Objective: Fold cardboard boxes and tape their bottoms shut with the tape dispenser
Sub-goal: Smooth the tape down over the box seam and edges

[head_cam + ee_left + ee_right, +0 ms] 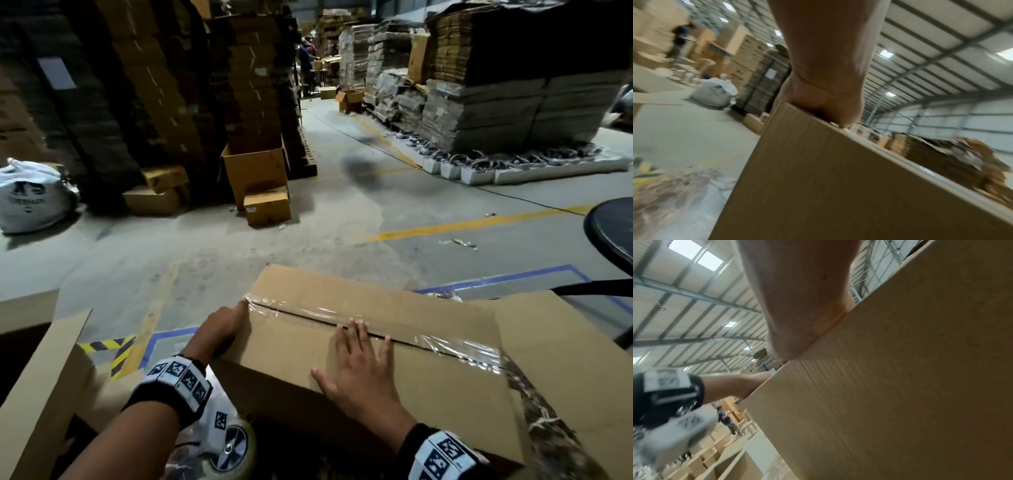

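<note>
Cardboard box (pixel 394 370) underfoot of both hands, bottom side up, near centre of the scene, resting on other flattened cardboard. Right hand (pixel 356 373) laid flat on the near flap, fingers (pixel 358 334) straight and slightly spread, tips reaching the seam, thumb out to the left. Left hand (pixel 219 329) set against the left end of the box, fingers extended and close together, fingertip touching the left end of the clear tape (pixel 342 317); in the left wrist view only the heel of the hand on the box edge (pixel 818 146), so curl of the fingers there cannot be told. Tape running along the seam from left edge to right edge, wrinkled and glossy. Below the left wrist, a tape roll (pixel 227 448), near edge of the scene. Further left, an open box wall (pixel 41 383). Beyond, grey concrete floor (pixel 205 246) with yellow and blue lines. Far left, white sack (pixel 32 198); far behind, tall stacks of flat cardboard (pixel 496 85). Right edge, a dark round seat (pixel 613 229).
</note>
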`<act>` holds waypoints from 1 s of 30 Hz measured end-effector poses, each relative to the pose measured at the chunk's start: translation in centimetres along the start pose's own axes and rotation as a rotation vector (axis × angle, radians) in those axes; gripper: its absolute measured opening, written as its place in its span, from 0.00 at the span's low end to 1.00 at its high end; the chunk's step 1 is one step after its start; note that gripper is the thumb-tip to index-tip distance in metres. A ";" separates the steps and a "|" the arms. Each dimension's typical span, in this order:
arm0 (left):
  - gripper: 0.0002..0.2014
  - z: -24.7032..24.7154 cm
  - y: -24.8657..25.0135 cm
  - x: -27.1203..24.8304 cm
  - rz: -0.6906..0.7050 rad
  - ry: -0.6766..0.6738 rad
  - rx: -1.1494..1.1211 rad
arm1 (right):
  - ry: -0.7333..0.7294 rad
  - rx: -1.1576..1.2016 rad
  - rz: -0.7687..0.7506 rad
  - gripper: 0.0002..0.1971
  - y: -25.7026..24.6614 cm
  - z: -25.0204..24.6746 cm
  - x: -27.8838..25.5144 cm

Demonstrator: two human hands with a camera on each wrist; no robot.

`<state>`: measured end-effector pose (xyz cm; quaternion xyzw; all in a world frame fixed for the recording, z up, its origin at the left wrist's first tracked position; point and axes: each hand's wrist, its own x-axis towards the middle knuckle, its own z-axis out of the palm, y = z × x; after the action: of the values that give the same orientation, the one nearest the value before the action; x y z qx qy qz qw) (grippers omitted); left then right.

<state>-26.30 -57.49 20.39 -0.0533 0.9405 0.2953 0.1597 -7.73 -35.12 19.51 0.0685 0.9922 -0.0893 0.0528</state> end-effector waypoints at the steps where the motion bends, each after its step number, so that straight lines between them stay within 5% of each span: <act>1: 0.36 0.3 -0.2 -0.4 0.046 0.122 0.197 | -0.010 0.007 0.034 0.49 -0.1 -0.3 0.0; 4: 0.36 2.1 0.8 -2.0 0.327 0.351 0.509 | -0.052 0.020 0.069 0.53 0.2 -0.6 0.4; 7: 0.47 5.5 4.3 -5.0 0.729 0.206 0.563 | -0.040 0.020 0.084 0.51 1.5 -0.5 0.9; 9: 0.58 7.8 6.6 -7.2 0.880 0.058 0.590 | -0.028 0.003 0.100 0.45 2.7 -0.5 0.6; 14: 0.66 12.2 8.7 -9.8 0.769 -0.081 0.642 | -0.003 -0.019 0.205 0.41 7.5 -1.3 -1.8; 20: 0.56 13.7 8.4 -10.5 0.653 -0.036 0.616 | 0.064 0.073 0.548 0.42 14.2 -1.7 -4.9; 23: 0.54 14.1 9.1 -11.0 0.634 -0.028 0.631 | 0.119 0.348 0.697 0.43 17.1 -1.8 -5.8; 30: 0.58 17.2 11.8 -13.3 0.813 -0.115 0.641 | 0.299 0.932 0.714 0.25 19.9 0.3 -5.2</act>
<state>-11.45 -37.90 17.85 0.3841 0.9181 0.0330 0.0920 0.35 -16.44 16.44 0.4251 0.7609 -0.4808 -0.0958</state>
